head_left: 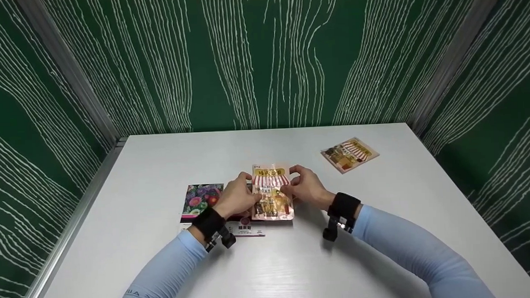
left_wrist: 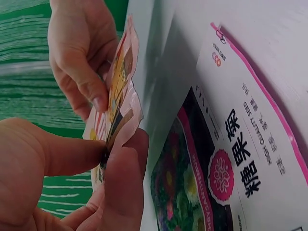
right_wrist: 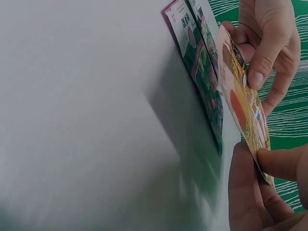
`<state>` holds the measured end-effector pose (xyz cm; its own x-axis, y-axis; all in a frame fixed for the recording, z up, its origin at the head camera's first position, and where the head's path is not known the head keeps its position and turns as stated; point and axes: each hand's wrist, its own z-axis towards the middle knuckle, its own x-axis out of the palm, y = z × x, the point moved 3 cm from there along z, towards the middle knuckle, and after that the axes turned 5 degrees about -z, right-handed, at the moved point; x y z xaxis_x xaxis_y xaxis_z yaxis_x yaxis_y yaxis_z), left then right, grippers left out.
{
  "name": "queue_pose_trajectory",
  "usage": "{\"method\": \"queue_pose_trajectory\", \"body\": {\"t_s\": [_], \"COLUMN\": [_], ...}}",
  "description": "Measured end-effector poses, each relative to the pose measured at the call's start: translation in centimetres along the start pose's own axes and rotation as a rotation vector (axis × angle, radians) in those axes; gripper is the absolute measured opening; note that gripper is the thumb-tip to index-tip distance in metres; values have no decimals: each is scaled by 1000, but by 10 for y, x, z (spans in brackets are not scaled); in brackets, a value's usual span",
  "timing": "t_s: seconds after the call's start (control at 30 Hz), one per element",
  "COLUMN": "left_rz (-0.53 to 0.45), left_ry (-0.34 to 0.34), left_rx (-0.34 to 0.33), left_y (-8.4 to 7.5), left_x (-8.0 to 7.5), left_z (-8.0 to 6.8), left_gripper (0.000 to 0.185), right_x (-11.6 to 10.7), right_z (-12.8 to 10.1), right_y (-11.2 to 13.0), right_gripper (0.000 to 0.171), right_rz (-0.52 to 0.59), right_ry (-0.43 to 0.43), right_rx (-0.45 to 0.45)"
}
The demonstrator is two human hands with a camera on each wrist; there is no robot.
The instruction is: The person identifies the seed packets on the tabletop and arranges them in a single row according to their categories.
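Note:
Both hands hold a pink-and-orange packet with a striped awning print, tilted up just above the white table. My left hand pinches its left edge between thumb and fingers, seen close in the left wrist view on the packet. My right hand pinches the right edge, thumb on the front, as the right wrist view shows on the packet. A flower seed packet lies flat under and left of my left hand.
A second awning-print packet lies at the back right of the table. The seed packet has a pink border and printed characters. Green patterned walls enclose the table on three sides.

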<state>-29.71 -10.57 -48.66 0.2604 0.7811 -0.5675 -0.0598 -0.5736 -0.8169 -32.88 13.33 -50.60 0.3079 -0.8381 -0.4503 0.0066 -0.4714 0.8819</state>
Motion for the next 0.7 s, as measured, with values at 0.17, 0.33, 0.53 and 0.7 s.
{"method": "queue_pose_trajectory", "body": {"t_s": [0.17,0.33,0.53,0.7], "left_rz": [56,87,94,108], "left_ry": [-16,-10,-3,-9], "left_rx": [32,35,47,71], "left_y": [-4,-7,7,17], "left_x": [4,10,23,29], "left_z": [2,2,15,21], "left_gripper": [65,58,46,33], "right_x": [-6,-11,-17,-22], "right_z": [-4,-6,-9,-10], "right_y": [-4,-8,-13,-16], "right_gripper": [62,60,41,25], "right_rz": [-20,-59,-94,-130], "right_ry": [-1,2,11,0], "right_rx": [-9,-25,-20,23]}}
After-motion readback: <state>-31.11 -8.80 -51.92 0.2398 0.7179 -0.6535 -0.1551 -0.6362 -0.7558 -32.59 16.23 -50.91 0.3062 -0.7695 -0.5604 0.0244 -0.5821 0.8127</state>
